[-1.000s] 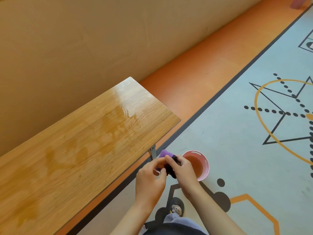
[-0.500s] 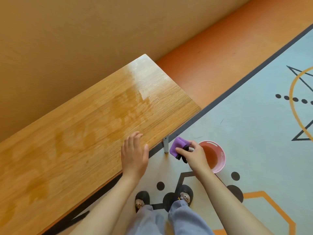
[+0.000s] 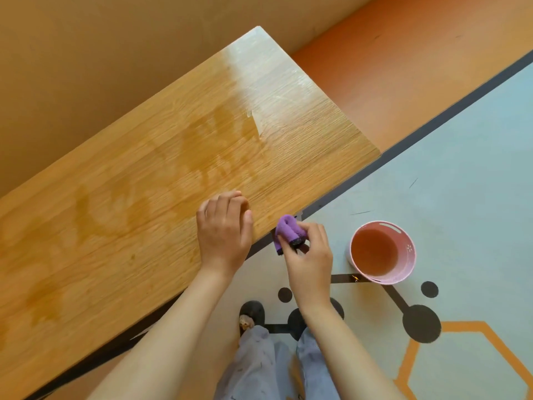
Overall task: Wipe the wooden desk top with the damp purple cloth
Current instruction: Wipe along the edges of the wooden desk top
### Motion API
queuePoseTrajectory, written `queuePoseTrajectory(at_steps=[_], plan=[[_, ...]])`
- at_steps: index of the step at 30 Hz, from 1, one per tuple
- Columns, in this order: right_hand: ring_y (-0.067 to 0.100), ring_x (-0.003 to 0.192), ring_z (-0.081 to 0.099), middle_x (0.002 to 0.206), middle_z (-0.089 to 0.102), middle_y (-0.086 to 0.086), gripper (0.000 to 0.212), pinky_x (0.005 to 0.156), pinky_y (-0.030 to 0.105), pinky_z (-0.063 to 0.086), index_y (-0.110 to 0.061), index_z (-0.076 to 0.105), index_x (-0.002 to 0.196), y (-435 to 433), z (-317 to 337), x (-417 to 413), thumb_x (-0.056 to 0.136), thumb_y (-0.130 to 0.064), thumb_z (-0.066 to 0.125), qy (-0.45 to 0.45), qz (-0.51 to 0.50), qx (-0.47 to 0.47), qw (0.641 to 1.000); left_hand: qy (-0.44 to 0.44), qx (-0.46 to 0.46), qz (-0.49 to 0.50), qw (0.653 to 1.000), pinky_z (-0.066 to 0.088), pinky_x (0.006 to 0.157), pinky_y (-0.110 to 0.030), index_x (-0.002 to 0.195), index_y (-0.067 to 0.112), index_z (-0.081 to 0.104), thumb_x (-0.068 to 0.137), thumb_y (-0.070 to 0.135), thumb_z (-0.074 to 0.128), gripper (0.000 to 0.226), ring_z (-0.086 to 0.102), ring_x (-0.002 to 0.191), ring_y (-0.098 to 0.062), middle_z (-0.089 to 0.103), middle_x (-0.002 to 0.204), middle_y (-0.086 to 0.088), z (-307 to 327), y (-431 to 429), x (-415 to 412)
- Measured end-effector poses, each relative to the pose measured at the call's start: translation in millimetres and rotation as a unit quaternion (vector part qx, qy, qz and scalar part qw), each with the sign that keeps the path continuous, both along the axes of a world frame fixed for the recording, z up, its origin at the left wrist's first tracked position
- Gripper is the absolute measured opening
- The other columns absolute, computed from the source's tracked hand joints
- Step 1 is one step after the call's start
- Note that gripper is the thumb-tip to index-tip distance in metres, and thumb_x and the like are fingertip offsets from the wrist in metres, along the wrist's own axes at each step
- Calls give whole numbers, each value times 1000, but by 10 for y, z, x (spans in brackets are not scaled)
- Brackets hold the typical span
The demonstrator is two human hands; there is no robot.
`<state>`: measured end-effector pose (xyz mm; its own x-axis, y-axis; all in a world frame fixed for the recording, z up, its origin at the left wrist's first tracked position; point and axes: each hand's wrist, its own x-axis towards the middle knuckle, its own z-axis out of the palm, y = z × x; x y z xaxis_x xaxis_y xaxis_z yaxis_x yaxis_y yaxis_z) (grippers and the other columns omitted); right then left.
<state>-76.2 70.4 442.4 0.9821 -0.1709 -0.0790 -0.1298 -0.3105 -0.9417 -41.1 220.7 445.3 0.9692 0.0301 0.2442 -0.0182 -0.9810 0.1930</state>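
The table (image 3: 144,183) has a long wooden top of pale, oak-like grain, running from the near left to the far right. Darker damp patches and streaks spread over its middle and left part. The far right end shines pale with glare, and the strip along the near right edge looks dry and even.

The purple cloth (image 3: 287,230) is bunched into a small, thick roll, with dark trim showing at its near end. It is off the table, just beside the near long edge toward the right end. The fingers (image 3: 313,230) of the right hand (image 3: 311,261) pinch it from the right.
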Motion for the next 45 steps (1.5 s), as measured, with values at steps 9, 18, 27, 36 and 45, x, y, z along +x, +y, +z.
queuePoseTrajectory(at_steps=[9,18,27,36,45], plan=[[1,81,52,97,61,5,20,69,0,35,-10,61,99,-806,11,745,81,-7,68,-21,-113,-44,992,16,-8,3,1000,29,102,-37,107,11,60,92,28,44,28,49,111,-21,60,117,-5,-1,2,8],[3,84,55,96,63,4,18,69,2,39,-9,61,103,-591,22,617,85,-12,66,-13,-130,-9,991,31,-6,8,999,30,102,-38,106,12,60,91,29,44,28,50,111,-23,59,119,-5,11,-14,13],[14,86,58,93,62,-3,15,74,28,50,-25,58,95,-1110,13,1099,84,-18,66,-16,-181,-15,983,31,2,9,999,30,100,-40,107,10,59,91,29,44,29,47,110,-22,58,120,-6,11,-17,16],[9,80,58,99,61,1,26,56,7,43,-20,57,102,-1618,329,1628,82,-6,67,50,-34,-4,998,63,-25,15,998,31,100,-40,106,11,62,90,32,45,31,49,107,-23,59,118,-5,50,-12,6],[2,71,59,95,63,10,28,53,6,41,-10,61,104,-1746,477,2009,82,8,64,182,132,-19,974,-4,-123,69,990,29,98,-34,104,13,62,91,28,44,27,52,106,-19,61,112,-2,398,163,706]])
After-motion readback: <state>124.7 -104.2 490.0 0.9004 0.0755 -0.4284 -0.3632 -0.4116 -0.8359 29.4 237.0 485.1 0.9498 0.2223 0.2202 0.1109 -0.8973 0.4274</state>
